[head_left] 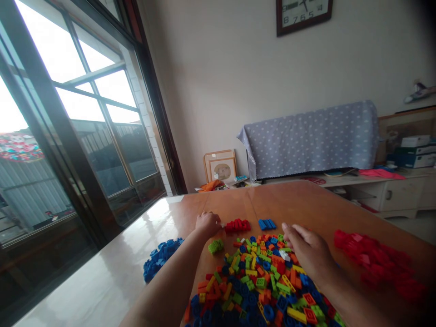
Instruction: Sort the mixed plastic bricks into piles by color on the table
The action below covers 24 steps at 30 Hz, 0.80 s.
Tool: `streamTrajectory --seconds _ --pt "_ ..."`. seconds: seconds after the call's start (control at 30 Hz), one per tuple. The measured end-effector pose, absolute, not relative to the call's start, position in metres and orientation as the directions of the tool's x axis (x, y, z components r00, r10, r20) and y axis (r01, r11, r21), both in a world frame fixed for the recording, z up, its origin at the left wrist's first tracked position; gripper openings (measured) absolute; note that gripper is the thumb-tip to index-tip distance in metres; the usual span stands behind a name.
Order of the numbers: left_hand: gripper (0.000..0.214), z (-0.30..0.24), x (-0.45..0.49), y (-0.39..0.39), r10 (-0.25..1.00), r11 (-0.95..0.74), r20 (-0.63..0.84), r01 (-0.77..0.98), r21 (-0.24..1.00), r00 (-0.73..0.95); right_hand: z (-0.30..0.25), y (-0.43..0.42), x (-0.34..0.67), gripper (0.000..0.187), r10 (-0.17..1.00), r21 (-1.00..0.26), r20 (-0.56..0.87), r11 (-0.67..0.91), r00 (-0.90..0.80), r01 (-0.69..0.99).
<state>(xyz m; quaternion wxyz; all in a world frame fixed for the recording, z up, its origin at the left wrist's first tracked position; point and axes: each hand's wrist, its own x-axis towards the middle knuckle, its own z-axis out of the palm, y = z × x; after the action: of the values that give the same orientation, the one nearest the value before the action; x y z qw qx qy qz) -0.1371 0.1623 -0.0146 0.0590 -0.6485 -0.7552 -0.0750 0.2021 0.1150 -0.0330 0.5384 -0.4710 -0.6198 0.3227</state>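
Observation:
My left hand (207,223) rests at the left end of a short row of red toy bricks (237,225), its fingers curled; whatever they hold is too small to make out. My right hand (308,247) hovers by the upper right edge of a large mixed pile of toy bricks (259,277). Its fingers are bent together, and I cannot see what is in them. Between the hands lies a small row of blue bricks (267,224). A little group of lime-green bricks (215,246) sits just right of my left forearm.
A heap of blue bricks (162,256) lies left of my left forearm, and a heap of red bricks (378,261) beyond my right arm. All are on a brown wooden table (272,200). Past it stand a cloth-covered object (309,141) and a white cabinet (402,195).

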Motion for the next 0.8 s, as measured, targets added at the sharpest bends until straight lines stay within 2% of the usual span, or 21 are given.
streamTrajectory --seconds 0.2,0.33,0.43,0.67,0.8 --pt "0.02 -0.014 -0.133 0.166 0.955 0.199 0.22 0.98 0.011 -0.197 -0.031 0.113 0.203 0.049 0.959 -0.931 0.283 0.272 0.011 0.243" --pt "0.023 -0.01 -0.143 0.167 0.923 0.3 0.239 0.953 0.044 -0.301 -0.029 0.113 0.203 0.049 0.959 -0.93 0.283 0.271 0.012 0.247" --pt "0.024 -0.005 -0.152 0.166 0.907 0.352 0.217 0.933 0.079 -0.36 -0.028 0.113 0.202 0.05 0.973 -0.948 0.231 0.222 0.015 0.228" --pt "0.016 -0.002 -0.152 0.153 0.943 0.308 0.1 0.946 0.102 -0.318 -0.031 0.112 0.203 0.05 0.96 -0.932 0.279 0.272 -0.006 0.239" --pt "0.014 -0.003 -0.149 0.149 0.95 0.294 0.076 0.949 0.116 -0.303 -0.028 0.112 0.202 0.05 0.966 -0.944 0.258 0.248 0.019 0.217"
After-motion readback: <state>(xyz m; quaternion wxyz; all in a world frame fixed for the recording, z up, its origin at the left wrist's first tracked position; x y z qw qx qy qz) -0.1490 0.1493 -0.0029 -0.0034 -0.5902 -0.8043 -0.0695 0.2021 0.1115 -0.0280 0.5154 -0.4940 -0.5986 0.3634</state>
